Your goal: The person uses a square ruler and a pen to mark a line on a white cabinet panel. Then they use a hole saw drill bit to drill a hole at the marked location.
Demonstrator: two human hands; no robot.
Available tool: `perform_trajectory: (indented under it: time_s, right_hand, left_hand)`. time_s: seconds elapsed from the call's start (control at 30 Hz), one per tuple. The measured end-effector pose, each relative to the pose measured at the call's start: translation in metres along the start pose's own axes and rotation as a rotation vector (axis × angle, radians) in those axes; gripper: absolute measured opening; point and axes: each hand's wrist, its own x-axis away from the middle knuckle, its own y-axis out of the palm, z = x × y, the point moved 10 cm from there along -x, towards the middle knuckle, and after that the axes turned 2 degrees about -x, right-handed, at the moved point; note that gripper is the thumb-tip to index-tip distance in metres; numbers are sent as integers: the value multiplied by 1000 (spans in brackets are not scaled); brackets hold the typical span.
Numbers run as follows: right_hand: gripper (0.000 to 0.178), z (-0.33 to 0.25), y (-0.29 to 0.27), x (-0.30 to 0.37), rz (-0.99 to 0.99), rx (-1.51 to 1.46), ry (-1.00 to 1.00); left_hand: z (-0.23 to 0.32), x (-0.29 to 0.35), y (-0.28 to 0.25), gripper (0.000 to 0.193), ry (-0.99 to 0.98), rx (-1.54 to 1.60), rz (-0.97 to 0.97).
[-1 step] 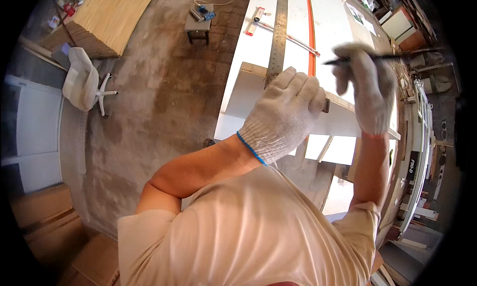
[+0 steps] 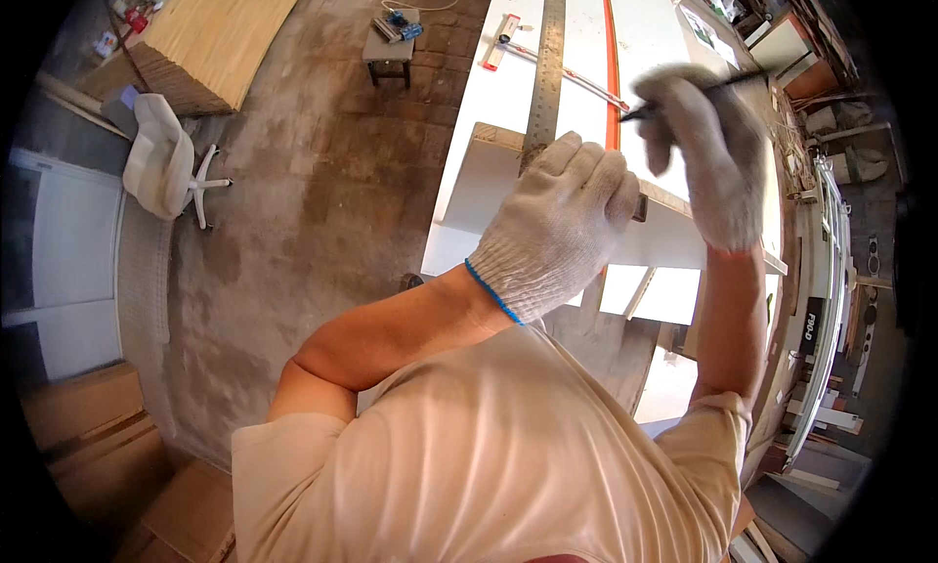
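the metal ruler [image 2: 547, 74] stretches lengthwise toward twelve o'clock from the nearer left hand [image 2: 564, 216], curled closed over its near end at the pale board [image 2: 481, 180], while the right hand [image 2: 721, 157], at two o'clock, grips a dark pen-like tool [image 2: 640, 111].

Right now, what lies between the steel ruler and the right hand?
In the head view, the orange strip, the end of the slim rod and the tip of the dark pencil-like tool in the right hand lie there.
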Motion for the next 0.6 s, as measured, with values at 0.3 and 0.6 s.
perform_trajectory:
  time_s: [0.3,0.6]
  right_hand:
    - [43,14,83,-36,-358,238,140]
    - [45,18,92,-32,-427,264,100]
  left_hand:
    - [1,4,2,41,-16,-12,3]
    - [3,8,2,41,-10,-14,6]
